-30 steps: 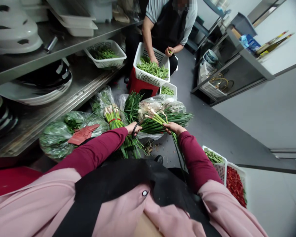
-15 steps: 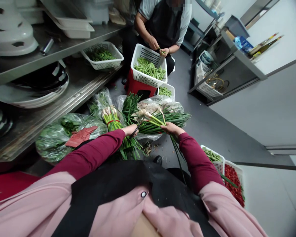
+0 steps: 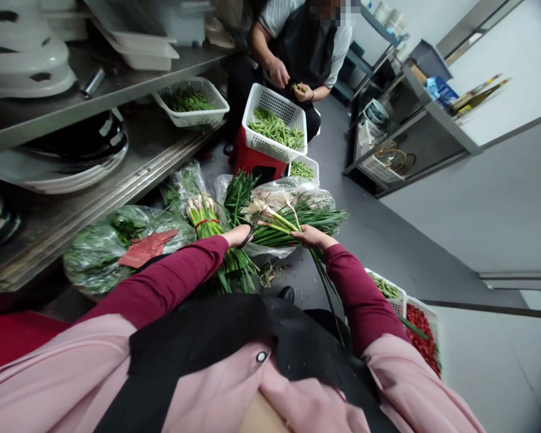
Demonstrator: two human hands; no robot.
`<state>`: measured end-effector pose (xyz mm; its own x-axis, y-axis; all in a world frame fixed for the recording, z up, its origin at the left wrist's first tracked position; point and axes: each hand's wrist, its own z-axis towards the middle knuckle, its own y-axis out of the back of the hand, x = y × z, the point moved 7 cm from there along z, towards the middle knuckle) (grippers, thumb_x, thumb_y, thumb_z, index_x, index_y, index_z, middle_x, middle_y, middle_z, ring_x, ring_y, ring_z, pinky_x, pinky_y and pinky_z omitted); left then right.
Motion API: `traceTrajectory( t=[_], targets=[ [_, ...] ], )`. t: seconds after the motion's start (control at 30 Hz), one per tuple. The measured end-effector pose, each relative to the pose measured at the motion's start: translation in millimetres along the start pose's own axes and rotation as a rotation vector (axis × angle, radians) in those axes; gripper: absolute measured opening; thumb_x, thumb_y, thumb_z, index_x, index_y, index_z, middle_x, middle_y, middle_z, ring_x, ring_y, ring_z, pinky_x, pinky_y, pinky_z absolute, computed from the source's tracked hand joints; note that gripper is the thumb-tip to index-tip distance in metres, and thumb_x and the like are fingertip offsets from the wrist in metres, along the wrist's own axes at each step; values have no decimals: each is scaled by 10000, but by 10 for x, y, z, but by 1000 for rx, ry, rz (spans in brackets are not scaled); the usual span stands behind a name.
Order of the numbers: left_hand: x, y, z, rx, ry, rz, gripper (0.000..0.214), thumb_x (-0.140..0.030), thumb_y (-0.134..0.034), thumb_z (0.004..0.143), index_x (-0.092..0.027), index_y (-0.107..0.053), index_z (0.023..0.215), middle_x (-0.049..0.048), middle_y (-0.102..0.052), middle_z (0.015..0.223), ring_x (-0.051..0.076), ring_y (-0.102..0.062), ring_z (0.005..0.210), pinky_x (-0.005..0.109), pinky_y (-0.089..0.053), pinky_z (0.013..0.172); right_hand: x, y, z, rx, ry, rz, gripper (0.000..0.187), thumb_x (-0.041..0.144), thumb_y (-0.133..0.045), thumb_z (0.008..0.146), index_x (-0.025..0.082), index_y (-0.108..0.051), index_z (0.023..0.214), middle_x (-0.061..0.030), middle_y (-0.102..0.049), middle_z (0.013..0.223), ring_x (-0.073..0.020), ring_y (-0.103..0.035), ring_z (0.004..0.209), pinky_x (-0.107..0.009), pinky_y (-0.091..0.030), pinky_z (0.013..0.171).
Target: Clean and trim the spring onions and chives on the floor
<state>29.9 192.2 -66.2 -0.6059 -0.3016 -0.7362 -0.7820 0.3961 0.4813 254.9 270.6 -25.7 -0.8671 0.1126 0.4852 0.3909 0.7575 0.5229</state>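
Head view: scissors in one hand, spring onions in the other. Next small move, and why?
Probably snip the spring onions next: the right hand grips the bunch, and the left hand holds black-handled scissors right beside it.

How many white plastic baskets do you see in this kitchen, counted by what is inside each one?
White baskets holding green beans: 4
White basket holding red chillies: 1
White basket on the far metal rack, contents unclear: 1
Total: 6

Stainless-steel shelf (image 3: pixel 117 81) is gleaming smooth; clear plastic bag (image 3: pixel 273 251) is shining glossy; white plastic basket (image 3: pixel 275 99) is showing moulded lattice; grey floor (image 3: pixel 379 240) is lying matt; maroon cloth sleeve (image 3: pixel 171 270) is looking soft.
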Motion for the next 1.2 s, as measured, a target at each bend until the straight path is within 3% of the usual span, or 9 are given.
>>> traceTrajectory(
  t=[0.13, 0.23, 0.47, 0.6, 0.77, 0.93, 1.2],
  targets=[
    [-23, 42, 1, -10, 1, 35, 97, -36, -546, 675, -122, -575, 640, 49, -571, 580, 175, -589, 623, 216, -420, 553, 30, -28, -23, 75, 3, -42, 223, 344, -612, 874, 141, -537, 819, 74, -438, 468, -53, -379, 365, -175, -299, 376],
    [-23, 28, -3, 4, 26, 8, 88, -89, -540, 750, -118, -599, 691, 61, -590, 582, 165, -583, 557, 223, -432, 524, 53, -5, -7, 93, -7, -123, 192, 310, -610, 874, 131, -567, 817, 70, -443, 467, -51, -380, 373, -175, -303, 386],
    [57, 8, 32, 7, 87, -197, 267, -299, -568, 852, -126, -564, 648, 28, -515, 492, 132, -511, 424, 227, -421, 445, 13, 7, 159, 45, -17, -241, 162, 275, -604, 870, 127, -613, 806, 55, -465, 473, -58, -387, 394, -189, -316, 435],
    [165, -70, 72, 37, 165, -352, 212, -283, -565, 855, -134, -541, 707, -4, -498, 508, 100, -478, 395, 208, -401, 424, -28, -23, 227, 26, -15, -248, 165, 281, -655, 835, 129, -614, 786, 58, -460, 466, -57, -391, 408, -188, -336, 471],
    [261, -247, 6, 171, 260, -391, 157, -144, -461, 843, -112, -539, 710, 39, -572, 558, 133, -561, 441, 229, -448, 442, -190, 109, 152, -5, -53, -92, 213, 315, -609, 872, 150, -520, 770, 65, -444, 456, -60, -370, 370, -189, -300, 404],
    [200, -322, -86, 261, 205, -328, 142, -127, -469, 782, -87, -576, 698, 78, -617, 589, 147, -590, 483, 228, -449, 452, -328, 140, -3, 31, -54, 110, 255, 351, -602, 871, 172, -448, 776, 77, -428, 450, -57, -358, 335, -182, -279, 360],
    [178, -275, 10, 204, 125, -281, 160, -118, -464, 766, -92, -608, 831, 62, -639, 677, 120, -585, 499, 195, -442, 454, -244, -67, -29, 149, -10, 185, 272, 379, -639, 830, 165, -474, 802, 78, -445, 471, -49, -366, 338, -166, -283, 346]
  ],
)
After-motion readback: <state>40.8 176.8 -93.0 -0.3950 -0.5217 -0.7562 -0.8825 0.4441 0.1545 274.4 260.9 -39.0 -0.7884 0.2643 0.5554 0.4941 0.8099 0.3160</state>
